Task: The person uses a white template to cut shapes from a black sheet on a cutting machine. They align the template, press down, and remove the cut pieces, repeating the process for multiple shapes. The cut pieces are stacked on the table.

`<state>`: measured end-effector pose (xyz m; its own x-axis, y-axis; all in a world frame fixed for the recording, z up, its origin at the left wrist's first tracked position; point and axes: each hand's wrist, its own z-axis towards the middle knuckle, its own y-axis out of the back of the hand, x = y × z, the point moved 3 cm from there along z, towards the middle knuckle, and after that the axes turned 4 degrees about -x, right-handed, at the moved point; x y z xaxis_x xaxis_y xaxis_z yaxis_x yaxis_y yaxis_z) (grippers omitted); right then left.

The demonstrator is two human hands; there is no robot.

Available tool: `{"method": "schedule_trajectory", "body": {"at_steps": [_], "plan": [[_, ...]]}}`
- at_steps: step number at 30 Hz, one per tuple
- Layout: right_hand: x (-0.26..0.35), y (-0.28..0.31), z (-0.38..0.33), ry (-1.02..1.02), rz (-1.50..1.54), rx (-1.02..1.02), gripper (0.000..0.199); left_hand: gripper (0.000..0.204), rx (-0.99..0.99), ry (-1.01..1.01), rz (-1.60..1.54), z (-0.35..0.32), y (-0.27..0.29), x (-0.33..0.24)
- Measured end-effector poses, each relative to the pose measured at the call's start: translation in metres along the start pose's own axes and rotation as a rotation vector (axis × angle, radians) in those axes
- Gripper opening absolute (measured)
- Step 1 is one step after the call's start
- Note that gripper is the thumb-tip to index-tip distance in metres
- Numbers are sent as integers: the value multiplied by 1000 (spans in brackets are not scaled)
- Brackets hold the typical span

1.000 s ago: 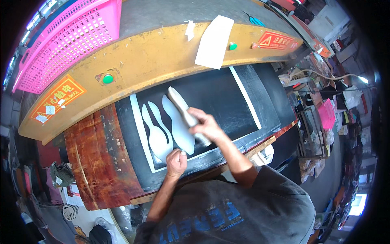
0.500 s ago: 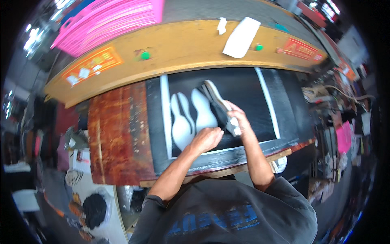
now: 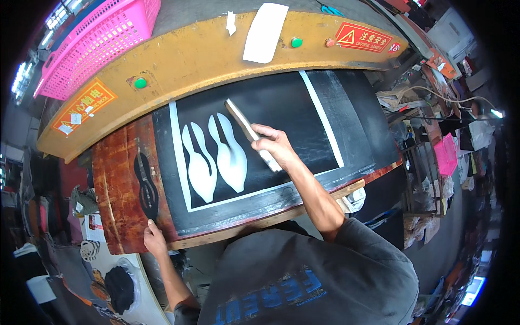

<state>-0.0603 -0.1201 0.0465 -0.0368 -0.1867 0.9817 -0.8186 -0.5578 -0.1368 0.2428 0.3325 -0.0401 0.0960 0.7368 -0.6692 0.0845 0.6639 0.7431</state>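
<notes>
A black sheet [image 3: 281,108] lies on a wooden work board [image 3: 116,179], with two white sole-shaped cut-outs [image 3: 215,157] showing in its left half. My right hand [image 3: 273,145] grips a long metal cutting die [image 3: 244,123] that stands on edge on the black sheet, just right of the cut-outs. My left hand [image 3: 153,237] rests on the near left corner of the board, fingers curled over its edge. A dark sole-shaped mark [image 3: 145,181] sits on the bare wood left of the sheet.
A yellow machine beam [image 3: 184,59] with green buttons [image 3: 141,83] curves across the back, a white sheet [image 3: 265,31] lying on it. A pink plastic basket [image 3: 92,43] stands behind at the left. Cluttered shelves and cables fill the right side.
My left hand has left the black sheet and moved down to the board's near left corner. My right hand still holds the die, now just right of the cut-outs.
</notes>
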Motion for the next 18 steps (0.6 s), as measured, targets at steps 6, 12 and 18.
{"method": "schedule_trajectory", "body": {"at_steps": [6,12,18], "plan": [[-23,-15,-24,373,-967,-142,62,32,-7,-493,94,-90,-66,-49],[-45,-32,-17,446,-1239,-179,62,28,-36,-460,100,-83,-72,-55],[-24,-7,14,390,-1072,-177,62,30,-65,-443,153,-60,-89,-85]]}}
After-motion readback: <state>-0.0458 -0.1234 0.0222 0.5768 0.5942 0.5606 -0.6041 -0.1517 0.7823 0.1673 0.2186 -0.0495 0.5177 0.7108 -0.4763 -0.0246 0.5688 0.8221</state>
